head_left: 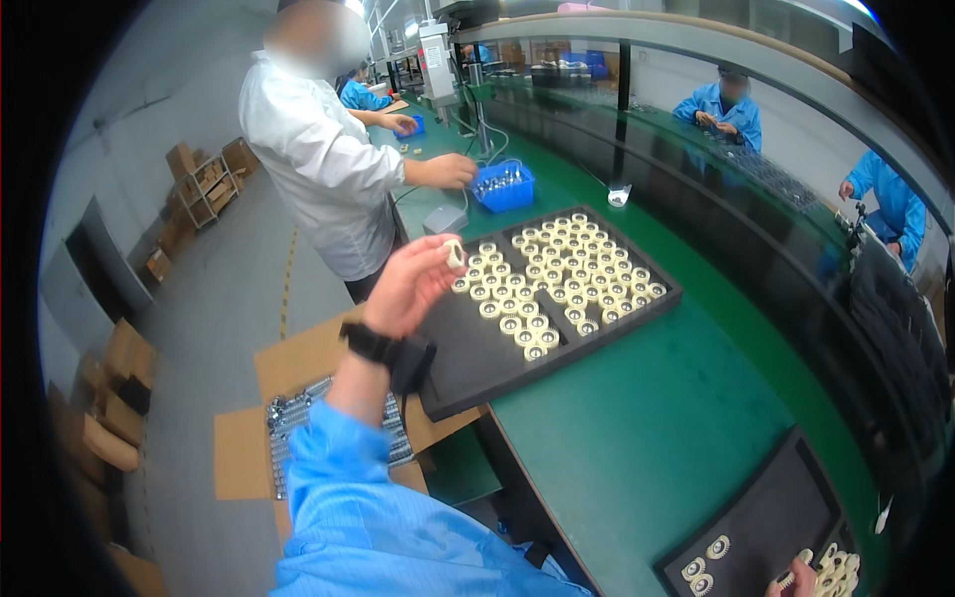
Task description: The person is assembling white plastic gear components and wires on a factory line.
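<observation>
My left hand (406,291), a black band on its wrist, is raised over the near left corner of a large black tray (453,363). Its fingers pinch a cream gear (455,254) with a dark centre. Many similar gears (537,353) lie face up in the tray, in groups split by dark dividers. At the lower right edge my right hand (799,580) shows only in part, its fingers closed around a cream gear (786,577). This happens over a second black tray (761,517), where a heap of gears (841,572) and several loose ones (699,582) lie.
A green workbench (617,428) carries both trays. Beyond the large one stands a blue bin (504,189) of metal parts, where a co-worker in white (318,149) reaches. An open carton (244,453) of metal parts sits below my left arm. Cartons line the floor at left.
</observation>
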A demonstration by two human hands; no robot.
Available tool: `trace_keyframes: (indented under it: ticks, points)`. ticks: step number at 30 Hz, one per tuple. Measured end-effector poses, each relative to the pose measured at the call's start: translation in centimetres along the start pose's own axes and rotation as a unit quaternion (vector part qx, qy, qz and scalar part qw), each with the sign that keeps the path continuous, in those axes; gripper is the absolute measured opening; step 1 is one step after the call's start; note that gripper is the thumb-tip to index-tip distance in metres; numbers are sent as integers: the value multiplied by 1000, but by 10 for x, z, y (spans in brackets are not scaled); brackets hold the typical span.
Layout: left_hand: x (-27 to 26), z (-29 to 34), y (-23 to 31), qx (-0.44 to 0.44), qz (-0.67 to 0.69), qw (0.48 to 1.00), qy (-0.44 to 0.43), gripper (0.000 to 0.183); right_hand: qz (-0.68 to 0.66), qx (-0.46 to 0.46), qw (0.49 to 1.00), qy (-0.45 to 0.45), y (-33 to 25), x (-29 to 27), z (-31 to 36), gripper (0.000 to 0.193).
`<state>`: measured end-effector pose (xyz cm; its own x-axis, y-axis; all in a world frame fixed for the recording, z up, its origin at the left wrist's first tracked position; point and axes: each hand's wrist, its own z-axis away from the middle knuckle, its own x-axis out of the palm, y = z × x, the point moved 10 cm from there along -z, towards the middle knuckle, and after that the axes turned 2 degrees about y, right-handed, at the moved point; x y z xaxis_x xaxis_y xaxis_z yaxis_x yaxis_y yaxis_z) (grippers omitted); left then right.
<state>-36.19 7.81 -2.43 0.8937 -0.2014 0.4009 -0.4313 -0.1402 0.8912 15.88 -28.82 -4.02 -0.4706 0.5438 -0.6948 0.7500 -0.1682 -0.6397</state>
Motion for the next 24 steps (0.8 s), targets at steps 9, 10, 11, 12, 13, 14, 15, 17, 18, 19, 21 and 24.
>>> trace_keyframes:
  ticks: [9, 10, 11, 12, 13, 14, 15, 17, 18, 19, 21, 24]
  points:
    - [168, 129, -117, -205, 448, 867, -76, 41, -22, 4, 1000, 1, 8, 0, 1, 35]
    - [173, 132, -128, -214, 456, 860, -77, 41, -30, -16, 999, 4, 3, 2, -1, 36]
    - [179, 136, -140, -232, 464, 851, -79, 41, -19, -32, 999, 0, 2, 2, -2, 36]
    - [183, 140, -150, -248, 468, 844, -79, 42, -23, -25, 999, 1, 5, 6, -3, 36]
    - [188, 144, -159, -267, 481, 832, -75, 43, -17, -18, 1000, -1, 5, 5, -2, 35]
    - [191, 147, -166, -272, 485, 828, -77, 43, -13, -12, 1000, -2, 6, 4, -2, 35]
    - [191, 150, -173, -276, 480, 829, -77, 43, -21, -29, 999, 8, 5, 4, -2, 35]
    - [193, 153, -180, -281, 476, 830, -77, 43, -20, -23, 1000, 9, 7, 2, 0, 35]
    - [193, 154, -182, -281, 468, 835, -77, 43, -23, -19, 1000, 8, 7, 2, 0, 35]
    - [192, 155, -184, -280, 459, 840, -76, 43, -27, -15, 999, 13, 7, 2, 1, 36]
    - [191, 156, -185, -275, 446, 848, -76, 43, -21, -16, 1000, 10, 7, 1, 2, 36]
    - [189, 156, -186, -271, 426, 860, -79, 43, -18, -11, 1000, 8, 7, 1, 2, 36]
